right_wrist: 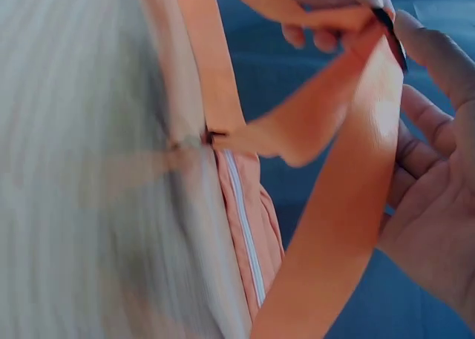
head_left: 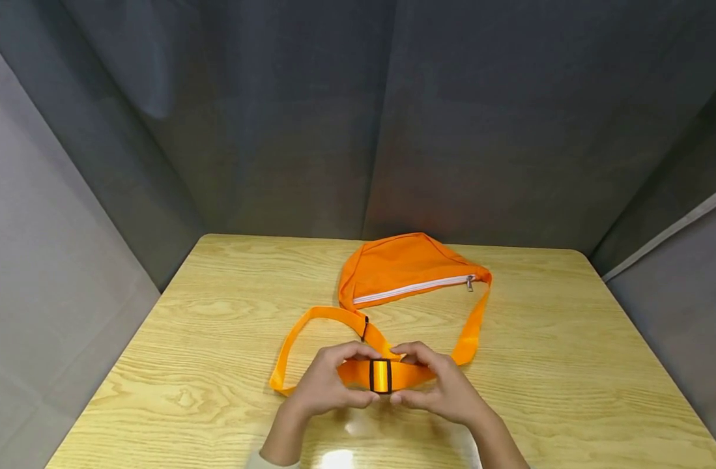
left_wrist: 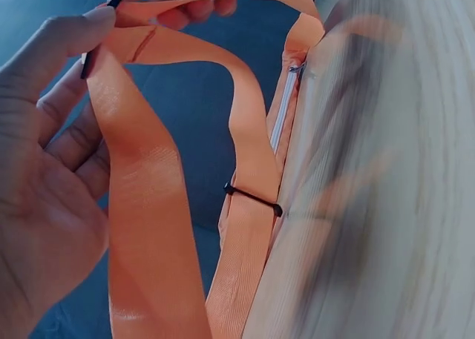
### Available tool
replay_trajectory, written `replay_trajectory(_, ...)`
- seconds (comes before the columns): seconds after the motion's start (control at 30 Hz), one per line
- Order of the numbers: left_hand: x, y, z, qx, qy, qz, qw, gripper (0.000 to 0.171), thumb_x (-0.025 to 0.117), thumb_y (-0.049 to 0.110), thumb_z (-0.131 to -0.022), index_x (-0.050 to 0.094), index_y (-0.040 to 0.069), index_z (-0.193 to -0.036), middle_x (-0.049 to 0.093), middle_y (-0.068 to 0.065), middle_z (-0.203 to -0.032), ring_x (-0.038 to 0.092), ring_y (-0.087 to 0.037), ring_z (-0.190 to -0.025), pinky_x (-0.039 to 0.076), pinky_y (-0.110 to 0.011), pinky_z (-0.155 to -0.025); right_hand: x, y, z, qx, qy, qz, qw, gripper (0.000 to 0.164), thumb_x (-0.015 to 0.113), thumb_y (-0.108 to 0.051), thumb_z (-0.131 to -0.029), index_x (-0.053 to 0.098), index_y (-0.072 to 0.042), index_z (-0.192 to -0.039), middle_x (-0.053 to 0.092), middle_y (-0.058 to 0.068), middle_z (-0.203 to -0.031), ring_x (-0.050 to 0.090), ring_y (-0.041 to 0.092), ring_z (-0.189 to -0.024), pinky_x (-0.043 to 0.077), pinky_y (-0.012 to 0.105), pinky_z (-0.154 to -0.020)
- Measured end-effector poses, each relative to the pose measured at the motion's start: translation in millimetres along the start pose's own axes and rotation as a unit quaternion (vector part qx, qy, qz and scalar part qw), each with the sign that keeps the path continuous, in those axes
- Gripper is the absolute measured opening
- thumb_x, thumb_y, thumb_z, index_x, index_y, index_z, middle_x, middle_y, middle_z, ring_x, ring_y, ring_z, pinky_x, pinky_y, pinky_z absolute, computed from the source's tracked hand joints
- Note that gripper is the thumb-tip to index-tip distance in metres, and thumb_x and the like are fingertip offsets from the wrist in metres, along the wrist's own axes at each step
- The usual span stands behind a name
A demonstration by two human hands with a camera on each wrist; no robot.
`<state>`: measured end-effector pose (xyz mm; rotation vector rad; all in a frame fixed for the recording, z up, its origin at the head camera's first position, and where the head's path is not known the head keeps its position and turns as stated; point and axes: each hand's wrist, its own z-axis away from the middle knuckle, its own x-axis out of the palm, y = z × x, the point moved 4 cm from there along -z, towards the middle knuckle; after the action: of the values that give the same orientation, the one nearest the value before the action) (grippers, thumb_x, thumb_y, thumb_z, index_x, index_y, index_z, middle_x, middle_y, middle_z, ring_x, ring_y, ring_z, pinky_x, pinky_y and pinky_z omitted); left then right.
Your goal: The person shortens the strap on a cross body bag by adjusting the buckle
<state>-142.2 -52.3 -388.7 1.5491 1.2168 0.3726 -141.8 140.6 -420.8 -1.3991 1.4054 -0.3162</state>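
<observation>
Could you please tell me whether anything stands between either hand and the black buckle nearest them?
Nothing visible does: the left hand and right hand are at the buckle from opposite sides, with the orange strap threaded through it.

I cannot see the orange strap (head_left: 354,374) where the left hand (head_left: 320,387) and right hand (head_left: 448,385) cover it, the worktop (head_left: 187,365) is cut off below and blurred in both wrist views, and the zip pull (head_left: 470,284) is too small to make out in detail.
</observation>
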Motion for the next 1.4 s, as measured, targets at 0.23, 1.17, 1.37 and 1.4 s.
replay_trajectory(0.23,-5.1,0.3,1.4,-0.007,0.01,0.004,0.9999,0.047,0.08,-0.006,-0.063,0.063,-0.001,-0.107,0.066,-0.01,-0.103,0.06,-0.019,-0.094,0.045,-0.04,-0.088,-17,5,6,0.038,0.008,-0.002,0.999,0.015,0.066,-0.008,-0.086,0.065,-0.012,-0.1,0.065,-0.006,-0.093,0.059,0.013,-0.078,0.049,0.031,-0.069)
replay_trajectory(1.17,-2.2,-2.5,-0.9,0.003,0.018,-0.013,0.9997,0.049,0.077,-0.012,-0.061,0.064,0.0,-0.107,0.066,-0.009,-0.103,0.06,-0.017,-0.09,0.05,-0.039,-0.08,-22,22,10,0.076,0.006,-0.027,0.997,0.011,0.065,-0.009,-0.087,0.066,-0.009,-0.098,0.065,0.001,-0.088,0.06,0.015,-0.079,0.05,0.034,-0.07)
replay_trajectory(1.37,-4.7,-6.7,0.2,-0.018,0.019,-0.021,0.9994,0.048,0.079,-0.008,-0.062,0.065,0.001,-0.107,0.066,-0.007,-0.103,0.06,-0.018,-0.09,0.049,-0.037,-0.081,-20,18,8,0.073,0.007,-0.044,0.996,0.008,0.061,0.001,-0.088,0.065,-0.004,-0.092,0.064,0.006,-0.084,0.057,0.015,-0.074,0.049,0.031,-0.063)
replay_trajectory(1.4,-4.9,-8.1,0.4,-0.021,0.02,-0.022,0.9993,0.048,0.079,-0.008,-0.063,0.065,0.001,-0.107,0.066,-0.007,-0.103,0.06,-0.019,-0.089,0.049,-0.037,-0.081,-19,15,6,0.075,0.007,-0.05,0.996,0.008,0.06,0.002,-0.088,0.064,-0.003,-0.091,0.064,0.007,-0.083,0.056,0.015,-0.074,0.049,0.03,-0.063)
